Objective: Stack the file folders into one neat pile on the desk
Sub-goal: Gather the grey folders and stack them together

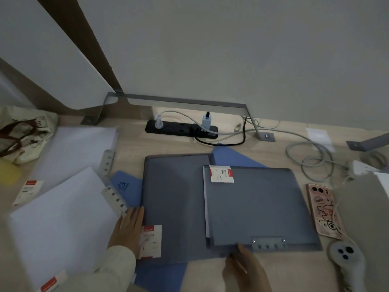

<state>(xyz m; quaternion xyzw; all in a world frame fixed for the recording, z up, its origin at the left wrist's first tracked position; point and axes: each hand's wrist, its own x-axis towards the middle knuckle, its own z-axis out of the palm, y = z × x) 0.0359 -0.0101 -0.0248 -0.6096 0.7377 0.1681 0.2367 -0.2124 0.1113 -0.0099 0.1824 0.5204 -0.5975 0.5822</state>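
Your left hand lies flat and spread on the tabletop, fingers extended along the left edge of the large grey folder; its grip holds nothing, only pressing against that edge. Your right hand reaches up from the near side, and its grip pinches the near edge of the smaller grey folder, thumb on top, just left of the folder's metal clip. That smaller folder lies on top of the large one, shifted to the right of your left hand so its right side overhangs. Under both, a blue folder shows at the far side, beyond your right grip, and again between your two hands at the near edge. To the left of your left hand lie two white folders, the nearer one overlapping the farther, each with a clip strip along its right side. To the right of your right grip, a pink phone lies just beside the stacked grey folders, and a grey controller rests nearer to you. A power strip sits at the far side by the wall.
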